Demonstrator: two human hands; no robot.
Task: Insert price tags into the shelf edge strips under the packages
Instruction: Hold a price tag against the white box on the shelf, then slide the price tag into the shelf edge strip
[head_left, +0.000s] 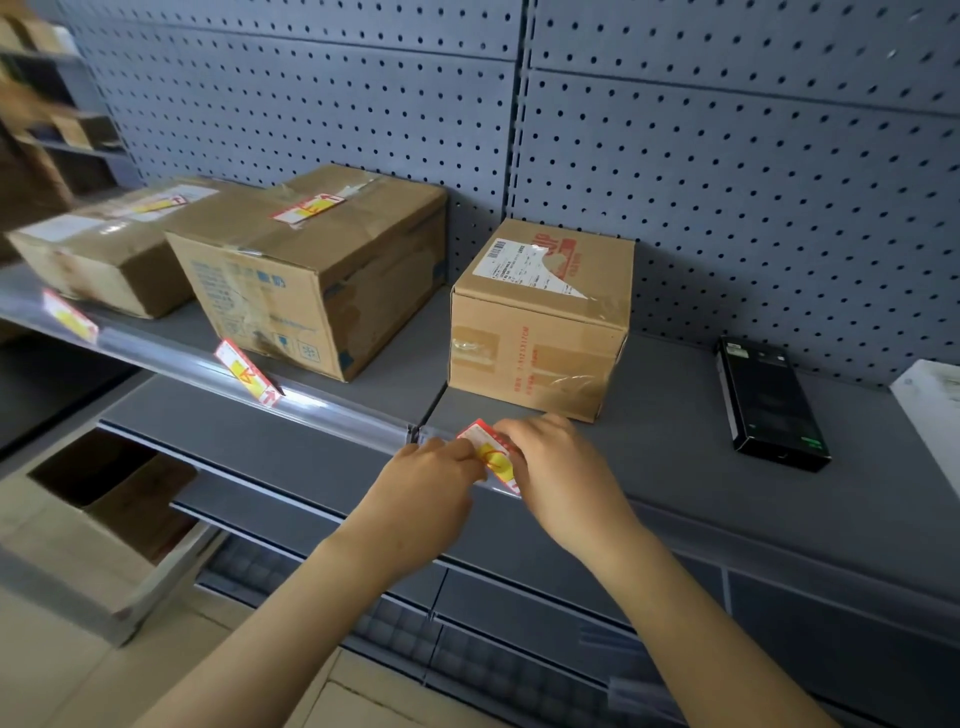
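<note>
A red, white and yellow price tag (493, 457) lies against the clear edge strip (337, 408) of the grey shelf, just below a small cardboard box (535, 332). My left hand (431, 483) pinches the tag's left side. My right hand (561, 478) covers its right side, fingers pressed on it. Two more tags sit in the strip to the left: one (247, 371) under the middle box (311, 270) and one (70, 317) under the far left box (104, 249). Further tags lie on top of those two boxes.
A black flat box (769, 405) lies on the shelf at the right, and a white object (930, 410) at the frame edge. Grey pegboard backs the shelf. Lower shelves sit below. An open cardboard carton (109, 525) stands on the floor at the left.
</note>
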